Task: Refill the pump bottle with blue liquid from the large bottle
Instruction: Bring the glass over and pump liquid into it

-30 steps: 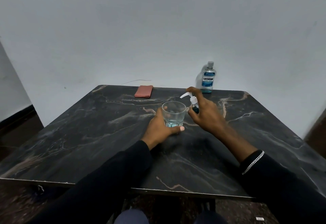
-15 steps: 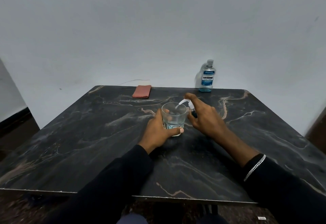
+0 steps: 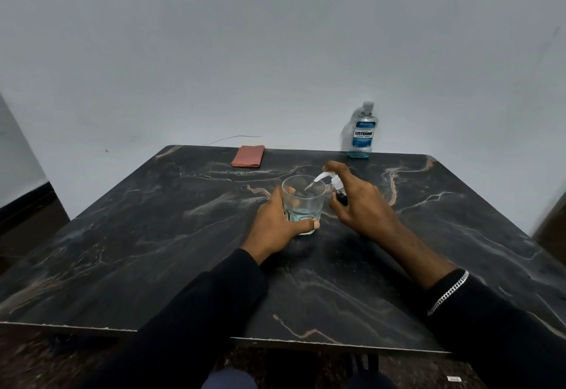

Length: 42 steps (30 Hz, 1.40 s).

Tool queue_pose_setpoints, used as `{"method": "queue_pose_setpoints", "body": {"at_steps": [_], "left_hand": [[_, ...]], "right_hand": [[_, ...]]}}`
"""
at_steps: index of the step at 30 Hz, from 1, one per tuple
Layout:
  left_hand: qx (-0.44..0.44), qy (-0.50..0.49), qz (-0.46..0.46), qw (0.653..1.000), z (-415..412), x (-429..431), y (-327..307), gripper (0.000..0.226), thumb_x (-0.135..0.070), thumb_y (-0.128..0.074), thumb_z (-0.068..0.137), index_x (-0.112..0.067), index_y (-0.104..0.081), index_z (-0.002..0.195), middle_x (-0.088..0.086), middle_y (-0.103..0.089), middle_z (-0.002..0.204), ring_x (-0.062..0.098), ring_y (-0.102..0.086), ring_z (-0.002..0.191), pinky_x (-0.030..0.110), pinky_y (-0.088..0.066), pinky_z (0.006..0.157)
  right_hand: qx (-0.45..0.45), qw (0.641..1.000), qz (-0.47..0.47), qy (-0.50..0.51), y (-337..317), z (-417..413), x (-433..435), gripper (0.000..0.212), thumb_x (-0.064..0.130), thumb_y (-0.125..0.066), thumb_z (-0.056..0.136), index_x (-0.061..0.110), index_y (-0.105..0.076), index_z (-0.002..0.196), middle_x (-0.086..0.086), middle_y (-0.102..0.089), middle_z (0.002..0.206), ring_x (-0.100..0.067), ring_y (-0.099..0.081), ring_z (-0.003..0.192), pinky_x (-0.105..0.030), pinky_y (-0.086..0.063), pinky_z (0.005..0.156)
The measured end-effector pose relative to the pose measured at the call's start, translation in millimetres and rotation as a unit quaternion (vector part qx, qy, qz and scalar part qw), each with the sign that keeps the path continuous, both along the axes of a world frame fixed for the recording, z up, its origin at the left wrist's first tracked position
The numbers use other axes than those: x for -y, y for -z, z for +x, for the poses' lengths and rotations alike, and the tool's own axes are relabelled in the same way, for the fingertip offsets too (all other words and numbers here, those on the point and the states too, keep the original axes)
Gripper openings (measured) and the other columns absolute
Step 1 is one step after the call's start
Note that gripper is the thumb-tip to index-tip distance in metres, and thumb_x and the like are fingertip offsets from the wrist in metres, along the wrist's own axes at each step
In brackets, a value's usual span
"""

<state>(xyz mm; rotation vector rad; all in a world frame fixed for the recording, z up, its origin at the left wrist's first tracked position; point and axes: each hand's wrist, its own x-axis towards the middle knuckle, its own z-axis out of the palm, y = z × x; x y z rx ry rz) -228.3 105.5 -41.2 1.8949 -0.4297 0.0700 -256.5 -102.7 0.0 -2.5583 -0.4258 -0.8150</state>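
**While pump nozzle sits over glass, refill pour not started**

Left to right:

- Red folded cloth (image 3: 248, 156) lies flat at the far table (image 3: 153, 251) edge, well clear of the work.
- Left hand (image 3: 275, 223): fingers (image 3: 309, 225) wrapped round the glass (image 3: 303, 202), holding it down on the table. Glass has a shallow layer of pale blue liquid.
- Pump bottle (image 3: 340, 196) is just right of the glass, mid-table, with its white nozzle reaching over the rim.
- Right hand (image 3: 364, 205) is closed round the bottle's dark body, index finger on top of the pump head.
- Large bottle (image 3: 363, 131) stands upright at the far edge by the wall. Cap looks on, blue liquid low inside.

Judgement: step in hand is dispensing from the pump into the glass, so the refill proper hasn't begun. Next move calls for letting go of the glass, getting the pump head off, then fetching and uncapping the large bottle.

Room: bare table to the left, right and near side of the hands. The reach back to the large bottle passes right beside the glass, so there's a knock risk. Large bottle sits right at the rear edge, so lift it, don't slide it.
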Motion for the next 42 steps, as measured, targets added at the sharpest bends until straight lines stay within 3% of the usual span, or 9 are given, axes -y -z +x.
{"method": "queue_pose_setpoints", "body": {"at_steps": [9,14,18,21,25,29,33,37,42], "left_hand": [[0.001,0.000,0.006,1.000,-1.2,-0.5,-0.8,0.073,-0.035,-0.096,0.067,-0.033,-0.052,0.125,-0.015,-0.070,0.110,-0.003,-0.066,0.097,0.003,-0.047,0.070],[0.000,0.001,0.006,1.000,-1.0,-0.9,-1.0,0.074,-0.037,-0.096,0.067,-0.033,-0.052,0.126,-0.013,-0.070,0.113,0.002,-0.068,0.100,0.011,-0.049,0.075],[0.001,0.003,0.006,1.000,-1.8,-0.5,-1.9,0.073,-0.036,-0.095,0.068,-0.033,-0.052,0.126,-0.014,-0.070,0.113,0.000,-0.068,0.100,0.006,-0.049,0.071],[-0.001,0.001,0.006,1.000,-2.0,-0.8,-1.9,0.072,-0.035,-0.096,0.067,-0.032,-0.052,0.125,-0.014,-0.070,0.110,-0.004,-0.067,0.094,0.003,-0.047,0.070],[-0.004,0.003,0.004,1.000,-1.9,-0.4,-1.8,0.074,-0.035,-0.096,0.067,-0.031,-0.052,0.127,-0.014,-0.070,0.111,-0.006,-0.067,0.092,0.004,-0.047,0.069],[-0.002,0.003,0.011,1.000,-0.8,-0.7,-1.5,0.077,-0.039,-0.095,0.067,-0.032,-0.051,0.129,-0.014,-0.069,0.115,0.000,-0.066,0.101,0.010,-0.048,0.075],[0.001,0.000,0.014,1.000,-0.4,-0.4,-1.4,0.076,-0.039,-0.096,0.066,-0.033,-0.051,0.128,-0.015,-0.069,0.112,-0.003,-0.066,0.096,0.004,-0.047,0.069],[0.000,0.000,0.009,1.000,-0.3,-0.4,-1.4,0.075,-0.038,-0.096,0.065,-0.034,-0.051,0.126,-0.017,-0.069,0.110,-0.011,-0.065,0.092,0.002,-0.046,0.069],[-0.001,0.001,0.007,1.000,-0.1,-0.6,-1.2,0.074,-0.039,-0.096,0.065,-0.035,-0.052,0.125,-0.017,-0.070,0.111,-0.008,-0.067,0.093,0.005,-0.049,0.070]], "right_hand": [[-0.005,1.000,-0.007,0.001,-0.6,-0.4,-0.6,0.064,0.022,-0.061,0.087,0.044,-0.031,0.139,0.011,-0.060,0.081,-0.003,-0.058,0.061,-0.025,-0.045,0.062],[-0.014,1.000,-0.008,0.002,-1.4,-0.6,-0.6,0.063,0.019,-0.062,0.087,0.045,-0.032,0.136,0.008,-0.063,0.082,-0.005,-0.059,0.062,-0.026,-0.048,0.062],[-0.012,1.000,-0.010,0.004,-1.5,-1.6,-1.7,0.068,0.017,-0.061,0.087,0.047,-0.031,0.140,0.010,-0.060,0.078,-0.002,-0.059,0.061,-0.018,-0.042,0.057],[-0.017,1.000,-0.012,0.001,-2.2,-1.7,-1.9,0.064,0.016,-0.061,0.087,0.046,-0.033,0.135,0.010,-0.061,0.081,-0.003,-0.059,0.061,-0.023,-0.045,0.060],[-0.011,1.000,-0.016,0.004,-3.1,-3.4,-3.0,0.065,0.017,-0.061,0.087,0.046,-0.033,0.138,0.018,-0.053,0.080,0.004,-0.055,0.060,-0.014,-0.038,0.059],[-0.010,1.000,-0.019,0.005,-4.0,-4.1,-4.3,0.063,0.016,-0.062,0.087,0.044,-0.034,0.137,0.018,-0.053,0.085,0.004,-0.056,0.061,-0.022,-0.042,0.063],[-0.008,1.000,-0.025,0.010,-4.8,-5.0,-4.6,0.061,0.016,-0.062,0.087,0.042,-0.037,0.136,0.020,-0.048,0.078,0.005,-0.053,0.059,-0.024,-0.042,0.063],[-0.016,1.000,-0.021,0.003,-4.3,-5.9,-5.2,0.062,0.017,-0.062,0.088,0.042,-0.035,0.139,0.017,-0.053,0.095,0.006,-0.053,0.062,-0.026,-0.045,0.066],[-0.014,1.000,-0.018,0.009,-3.7,-5.6,-5.3,0.060,0.016,-0.062,0.088,0.041,-0.036,0.137,0.017,-0.052,0.092,0.005,-0.053,0.060,-0.025,-0.044,0.063]]}}
